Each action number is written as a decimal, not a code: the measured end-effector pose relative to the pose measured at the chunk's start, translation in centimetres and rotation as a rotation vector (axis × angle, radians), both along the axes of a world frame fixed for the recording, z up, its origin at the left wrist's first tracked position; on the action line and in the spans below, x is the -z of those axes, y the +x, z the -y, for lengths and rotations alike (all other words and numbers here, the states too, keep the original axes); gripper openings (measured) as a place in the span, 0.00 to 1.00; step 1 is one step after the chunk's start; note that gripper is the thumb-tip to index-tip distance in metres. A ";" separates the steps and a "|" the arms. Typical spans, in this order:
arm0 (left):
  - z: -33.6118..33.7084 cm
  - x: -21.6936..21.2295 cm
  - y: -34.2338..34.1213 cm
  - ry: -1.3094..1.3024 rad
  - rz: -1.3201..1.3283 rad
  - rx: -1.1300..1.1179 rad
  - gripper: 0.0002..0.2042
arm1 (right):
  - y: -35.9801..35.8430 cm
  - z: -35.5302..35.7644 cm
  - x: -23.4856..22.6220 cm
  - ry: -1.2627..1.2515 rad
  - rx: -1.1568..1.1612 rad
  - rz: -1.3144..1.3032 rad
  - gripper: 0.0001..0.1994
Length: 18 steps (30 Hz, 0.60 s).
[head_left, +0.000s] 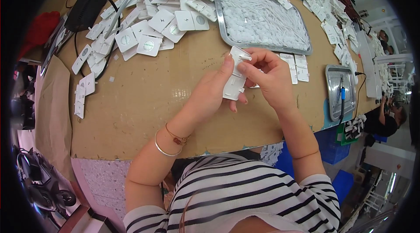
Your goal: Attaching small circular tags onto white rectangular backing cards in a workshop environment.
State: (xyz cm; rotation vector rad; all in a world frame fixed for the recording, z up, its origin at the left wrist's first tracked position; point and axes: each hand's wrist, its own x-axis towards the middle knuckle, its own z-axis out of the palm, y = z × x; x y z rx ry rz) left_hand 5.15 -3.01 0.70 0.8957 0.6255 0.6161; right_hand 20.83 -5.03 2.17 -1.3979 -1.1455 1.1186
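Note:
My left hand [209, 92] is closed round a slim white plastic casing [233, 86], its thumb lying along the left edge. The casing is tilted upright above the table, with small tabs and a short peg showing. Bent over its right side, my right hand [278, 80] presses its thumb on the inner face near the peg, while its fingers curl behind. Whether a separate small part sits under that thumb is hidden. Just beyond the hands, a metal tray [221, 22] holds a heap of small, thin white plastic parts [262, 18].
White square casings [162, 21] lie heaped along the table's far side; a few [301, 67] lie right of my hands. A blue-handled soldering iron [342, 95] rests in a smaller tray [336, 112]. Cables and a black power adapter [86, 9] are at far left. Another person [387, 119] is at far right.

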 end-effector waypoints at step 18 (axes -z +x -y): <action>0.4 0.2 -0.1 0.129 -0.086 0.048 0.31 | 1.7 0.2 -0.5 -0.093 -0.108 -0.024 0.20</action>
